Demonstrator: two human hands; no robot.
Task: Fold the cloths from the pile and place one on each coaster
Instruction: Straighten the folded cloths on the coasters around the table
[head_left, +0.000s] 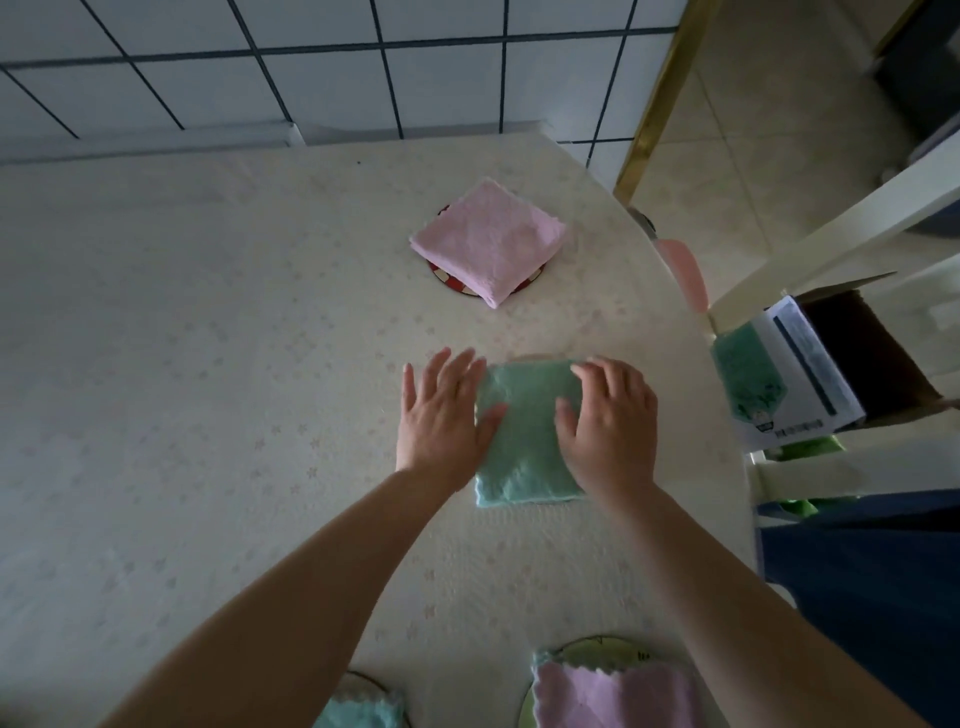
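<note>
Head view: two bare hands flatten a folded green cloth (524, 431) on a pale desk (182, 364).

The left hand (441, 415) lies flat with straight fingers on the cloth's left edge; the right hand (608, 421) presses its right side, fingers slightly bent, no grip closed. Farther off, a folded pink cloth (488, 239) rests on a round coaster (452, 280). Near the bottom edge, a lilac cloth (613, 696) covers another coaster (597, 647).

I see a pale flower-print worktop (182, 364) carrying a red-edged coaster (457, 283) under a pink cloth (488, 241), a green cloth (524, 431) at centre, and two round coasters (597, 644) at its near edge
</note>
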